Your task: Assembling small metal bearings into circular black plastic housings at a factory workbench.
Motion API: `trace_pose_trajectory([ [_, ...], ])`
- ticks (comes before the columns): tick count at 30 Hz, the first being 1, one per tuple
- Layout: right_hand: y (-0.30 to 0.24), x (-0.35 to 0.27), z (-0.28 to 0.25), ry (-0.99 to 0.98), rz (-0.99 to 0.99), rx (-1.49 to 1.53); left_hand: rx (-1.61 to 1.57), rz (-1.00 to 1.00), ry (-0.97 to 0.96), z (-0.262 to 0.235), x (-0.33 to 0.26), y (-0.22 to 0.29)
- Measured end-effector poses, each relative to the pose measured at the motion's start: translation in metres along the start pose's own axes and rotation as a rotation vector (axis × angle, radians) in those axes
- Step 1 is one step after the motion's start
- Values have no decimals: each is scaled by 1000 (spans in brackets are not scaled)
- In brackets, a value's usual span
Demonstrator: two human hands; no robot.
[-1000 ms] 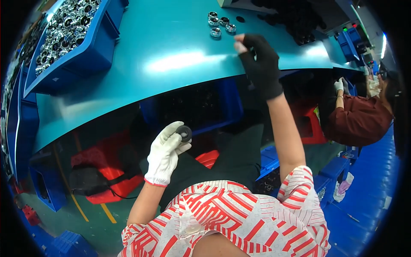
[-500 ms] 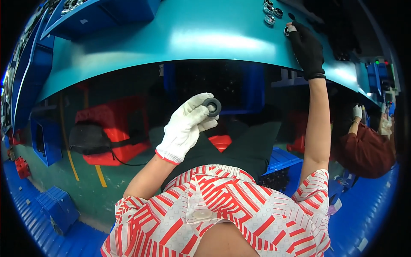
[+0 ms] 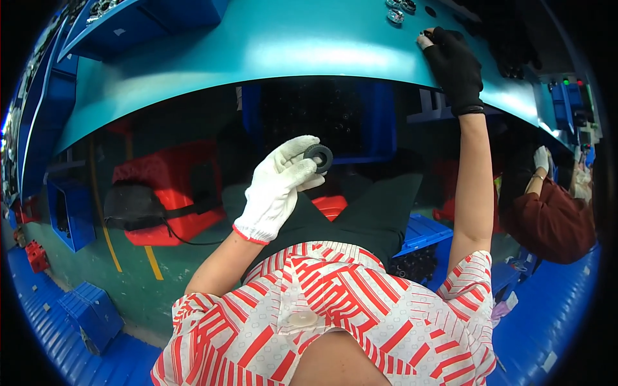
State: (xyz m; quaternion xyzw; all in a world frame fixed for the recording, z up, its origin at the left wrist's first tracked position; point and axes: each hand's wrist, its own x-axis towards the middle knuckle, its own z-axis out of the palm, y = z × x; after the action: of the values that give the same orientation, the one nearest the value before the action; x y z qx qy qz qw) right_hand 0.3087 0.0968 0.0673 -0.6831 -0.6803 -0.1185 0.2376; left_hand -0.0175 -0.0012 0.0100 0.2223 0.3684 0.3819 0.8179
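Observation:
My left hand (image 3: 277, 183), in a white knitted glove with a red cuff, is closed on a black rubber ring (image 3: 318, 159) like a small tyre. It holds the ring between thumb and fingers above my lap, short of the table's edge. My right hand (image 3: 456, 67), in a black glove with bare fingertips, reaches out over the teal table (image 3: 302, 55). Its thumb and fingers pinch a small shiny part (image 3: 426, 34) at the tabletop, mostly covered by the fingers. Several shiny silver parts (image 3: 395, 16) lie just beyond it to the left.
A blue bin (image 3: 148, 29) of metal parts stands at the table's far left. Under the table sits another blue bin (image 3: 380, 125) with dark contents. A red stool (image 3: 174, 225) with a black bag (image 3: 134, 204) is at left. A co-worker's gloved hand (image 3: 542, 159) shows at right.
The view has shifted a little, so the table and silver parts sit higher. My right hand has turned slightly, its fingertips at the tabletop. The left hand still holds the ring in nearly the same place.

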Motion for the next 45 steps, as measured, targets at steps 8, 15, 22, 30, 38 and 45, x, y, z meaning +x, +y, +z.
trace_pose_trajectory([
  [8, -92, -87, -32, -206, 89, 840, -32, -31, 8, -2, 4, -9],
  [15, -133, -146, -16, -355, 27, 784, 14, -33, -31, 6, -2, -21],
  [22, -128, -162, -6, -326, -6, 765, 33, -32, 5, 2, -1, -33],
  [30, -146, -146, 3, -395, -60, 795, 261, 76, 29, 4, 1, -15],
  [38, -139, -170, 14, -508, 29, 782, 776, 547, 84, 8, -1, -40],
  [45, -139, -176, 27, -364, -22, 729, 640, 199, 61, 10, -9, -25],
])
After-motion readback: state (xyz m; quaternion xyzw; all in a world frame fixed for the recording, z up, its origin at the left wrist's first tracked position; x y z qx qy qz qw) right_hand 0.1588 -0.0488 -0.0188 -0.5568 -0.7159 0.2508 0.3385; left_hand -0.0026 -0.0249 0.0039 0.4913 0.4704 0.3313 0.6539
